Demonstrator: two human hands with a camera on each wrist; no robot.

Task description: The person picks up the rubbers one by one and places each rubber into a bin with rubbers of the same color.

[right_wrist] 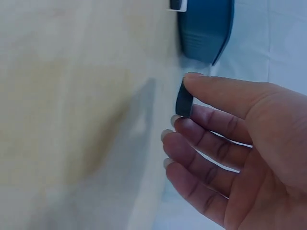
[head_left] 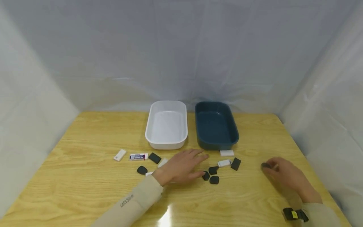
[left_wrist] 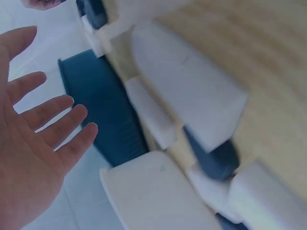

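Toward the near right corner of the surface, the right hand is pinching a small dark eraser between thumb and fingertips only; this shallow pinch is likely risking a drop. Nearer the middle, the left hand is lying flat with fingers spread over loose erasers, possibly scattering them. Toward the far edge, the white tray and blue tray are standing just beside each other, inviting a misplaced piece.

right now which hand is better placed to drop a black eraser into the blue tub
Right. The right hand already pinches a black eraser between thumb and fingertip. The left hand lies open over the scattered erasers, holding nothing, though it is nearer the blue tub.
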